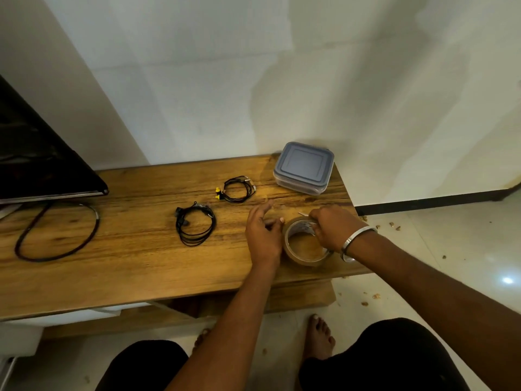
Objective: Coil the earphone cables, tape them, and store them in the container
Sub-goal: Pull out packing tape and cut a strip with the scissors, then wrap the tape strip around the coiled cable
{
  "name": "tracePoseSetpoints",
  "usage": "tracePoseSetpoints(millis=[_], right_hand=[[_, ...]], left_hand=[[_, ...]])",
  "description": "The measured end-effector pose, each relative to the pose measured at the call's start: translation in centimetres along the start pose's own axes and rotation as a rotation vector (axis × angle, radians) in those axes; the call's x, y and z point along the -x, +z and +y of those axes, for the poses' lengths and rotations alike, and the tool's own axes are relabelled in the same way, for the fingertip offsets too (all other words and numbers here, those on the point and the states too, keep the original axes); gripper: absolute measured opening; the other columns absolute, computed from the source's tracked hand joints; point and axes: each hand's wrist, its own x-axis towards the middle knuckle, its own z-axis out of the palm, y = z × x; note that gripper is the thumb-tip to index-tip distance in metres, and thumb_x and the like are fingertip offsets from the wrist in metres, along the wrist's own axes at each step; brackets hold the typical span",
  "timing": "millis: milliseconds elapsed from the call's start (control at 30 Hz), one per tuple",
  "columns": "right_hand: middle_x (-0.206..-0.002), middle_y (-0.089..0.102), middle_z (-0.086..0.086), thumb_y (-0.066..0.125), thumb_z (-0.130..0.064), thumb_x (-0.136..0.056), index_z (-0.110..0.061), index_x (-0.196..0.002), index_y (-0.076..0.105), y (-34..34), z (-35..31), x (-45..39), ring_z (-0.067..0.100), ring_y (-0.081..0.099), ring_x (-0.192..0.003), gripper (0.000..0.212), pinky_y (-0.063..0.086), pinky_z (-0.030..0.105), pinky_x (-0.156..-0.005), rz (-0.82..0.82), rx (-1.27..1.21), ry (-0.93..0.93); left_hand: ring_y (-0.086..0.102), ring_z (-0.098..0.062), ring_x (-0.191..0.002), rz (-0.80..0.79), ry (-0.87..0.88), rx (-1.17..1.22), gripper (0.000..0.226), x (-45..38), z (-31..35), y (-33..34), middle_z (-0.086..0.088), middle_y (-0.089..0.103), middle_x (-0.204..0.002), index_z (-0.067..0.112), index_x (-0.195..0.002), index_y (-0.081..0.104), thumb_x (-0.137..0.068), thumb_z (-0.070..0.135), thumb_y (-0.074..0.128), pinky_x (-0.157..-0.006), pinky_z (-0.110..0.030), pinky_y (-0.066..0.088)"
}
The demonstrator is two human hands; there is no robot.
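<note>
Two coiled black earphones lie on the wooden table [127,249]: one with black buds [195,225] near the middle, one with yellow buds [238,189] farther back. A brown tape roll [306,242] lies flat near the table's right end. My right hand [334,228] curls its fingers over the roll's far rim; a small blade-like tip shows just beyond the hand. My left hand [263,232] rests beside the roll with its fingers spread, thumb touching the roll's left side. A clear container with a grey lid [304,166], closed, stands at the back right corner.
A dark screen [42,165] stands at the far left, with a thick black cable loop [56,232] on the table in front of it. The table's right edge is close to the tape roll. Crumbs litter the tiled floor. My bare feet are below the table.
</note>
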Motion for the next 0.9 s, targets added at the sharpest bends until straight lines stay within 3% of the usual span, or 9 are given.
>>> tracePoseSetpoints(millis=[100, 200, 367, 433, 533, 667, 733, 800, 900], right_hand=[[-0.118, 0.062, 0.008, 0.050, -0.030, -0.095, -0.016, -0.124, 0.055, -0.3, 0.1, 0.0, 0.026, 0.057, -0.107, 0.033, 0.046, 0.034, -0.092, -0.002, 0.013, -0.002], [-0.118, 0.062, 0.009, 0.051, -0.031, -0.094, -0.016, -0.124, 0.056, -0.3, 0.1, -0.1, 0.026, 0.057, -0.107, 0.033, 0.047, 0.035, -0.093, -0.009, -0.001, 0.003], [-0.119, 0.062, 0.009, 0.053, -0.029, -0.093, -0.016, -0.124, 0.055, -0.3, -0.4, -0.3, 0.026, 0.058, -0.107, 0.033, 0.047, 0.033, -0.091, -0.023, 0.038, 0.001], [-0.119, 0.062, 0.008, 0.053, -0.030, -0.093, -0.017, -0.124, 0.055, -0.4, -0.4, -0.4, 0.026, 0.057, -0.108, 0.033, 0.047, 0.032, -0.091, -0.030, 0.037, 0.007], [-0.119, 0.062, 0.009, 0.054, -0.029, -0.093, -0.017, -0.124, 0.055, -0.4, -0.4, -0.6, 0.026, 0.057, -0.108, 0.033, 0.047, 0.033, -0.092, -0.052, 0.042, 0.017], [-0.122, 0.060, 0.008, 0.057, -0.029, -0.091, -0.018, -0.126, 0.053, -0.6, -0.3, -0.7, 0.026, 0.057, -0.108, 0.037, 0.047, 0.034, -0.092, -0.095, 0.029, 0.012], [-0.125, 0.058, 0.007, 0.059, -0.033, -0.089, -0.018, -0.128, 0.051, -0.9, -0.4, -0.7, 0.026, 0.056, -0.110, 0.042, 0.047, 0.034, -0.092, -0.133, -0.007, 0.006], [-0.133, 0.051, 0.007, 0.061, -0.037, -0.087, -0.019, -0.133, 0.045, -1.4, -0.7, -0.9, 0.027, 0.051, -0.117, 0.052, 0.045, 0.036, -0.096, -0.151, -0.060, 0.007], [-0.134, 0.048, 0.008, 0.061, -0.039, -0.085, -0.016, -0.134, 0.045, -2.1, -1.7, -1.4, 0.027, 0.049, -0.118, 0.056, 0.045, 0.039, -0.097, -0.035, -0.142, 0.012]], left_hand=[[0.061, 0.004, -0.096, -0.018, 0.009, 0.003, 0.044, -0.1, -0.3, -0.4, 0.002, 0.054, -0.130, 0.014, -0.126, 0.060, -0.085, 0.000, 0.068, -0.083, -0.016, 0.054], [0.056, 0.017, -0.094, -0.036, 0.061, -0.044, 0.043, -0.1, -0.4, -1.0, 0.001, 0.054, -0.130, 0.012, -0.128, 0.059, -0.087, 0.002, 0.066, -0.084, -0.011, 0.051], [0.044, 0.026, -0.103, -0.076, 0.155, -0.195, 0.038, 0.2, -0.6, -1.8, 0.004, 0.051, -0.134, 0.015, -0.129, 0.059, -0.092, 0.004, 0.059, -0.088, 0.000, 0.041], [0.041, 0.021, -0.108, -0.073, 0.165, -0.244, 0.039, 0.3, -0.7, -2.1, 0.006, 0.050, -0.135, 0.017, -0.130, 0.059, -0.093, 0.004, 0.056, -0.090, 0.001, 0.038], [0.053, 0.003, -0.110, -0.066, 0.140, -0.211, 0.039, 0.0, -0.8, -2.7, 0.004, 0.049, -0.136, 0.018, -0.129, 0.059, -0.093, 0.003, 0.056, -0.094, -0.015, 0.049], [0.057, 0.004, -0.106, -0.099, 0.111, -0.145, 0.044, -0.1, -0.7, -3.7, 0.008, 0.047, -0.136, 0.021, -0.129, 0.058, -0.092, -0.002, 0.054, -0.091, -0.016, 0.051], [0.059, -0.011, -0.114, -0.092, 0.111, -0.125, 0.047, -0.2, -0.9, -4.3, 0.010, 0.048, -0.135, 0.024, -0.129, 0.058, -0.091, -0.004, 0.053, -0.093, -0.030, 0.054], [0.062, -0.017, -0.109, -0.080, 0.096, -0.070, 0.049, -0.2, -0.8, -5.0, 0.008, 0.050, -0.133, 0.025, -0.128, 0.058, -0.091, -0.006, 0.052, -0.090, -0.038, 0.057], [0.066, -0.015, -0.102, -0.087, 0.077, 0.046, 0.052, 0.2, 0.0, -6.2, 0.008, 0.052, -0.134, 0.029, -0.126, 0.058, -0.090, -0.008, 0.052, -0.086, -0.036, 0.058]])
